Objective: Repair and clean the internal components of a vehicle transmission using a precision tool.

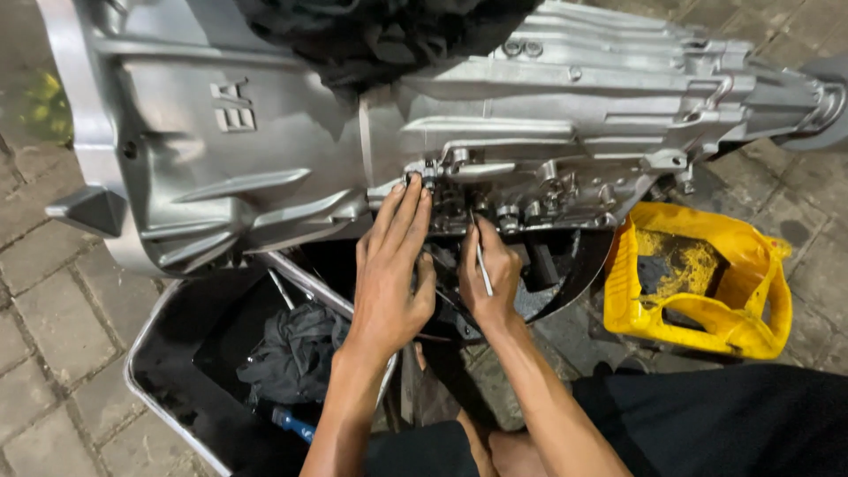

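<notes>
The gearbox (pixel 291 141) lies on its side above both hands, long axis running left to right; its open underside sits just ahead of the fingertips. The left hand (pixel 389 274) is spread flat, fingers touching the casing edge; the right hand (pixel 490 283) — slightly lower — pinches a thin rod (pixel 481 261) aimed up into the valve body (pixel 530 208).

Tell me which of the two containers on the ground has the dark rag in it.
The black metal tray below the left hand, holding the dark rag. The yellow cut-open jug, right of the right hand, holds no rag.
</notes>
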